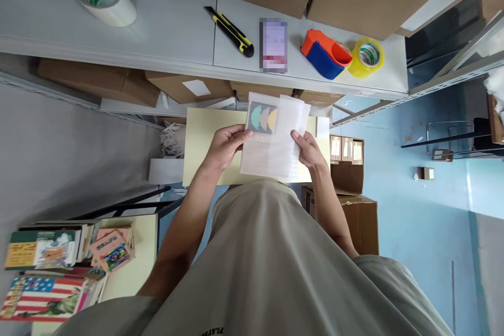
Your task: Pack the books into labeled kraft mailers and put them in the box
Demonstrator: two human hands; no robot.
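Both the left hand and the right hand grasp with their fingers a thin translucent white plastic sleeve containing a small book, just below the grey worktop.

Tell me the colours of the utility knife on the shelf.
The utility knife is black with yellow trim, seen in the head view, lying left of the blurred phone.

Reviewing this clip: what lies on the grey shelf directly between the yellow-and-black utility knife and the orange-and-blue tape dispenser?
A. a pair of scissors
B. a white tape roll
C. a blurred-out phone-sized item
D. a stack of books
C: the blurred item lies flat between the utility knife and the tape dispenser.
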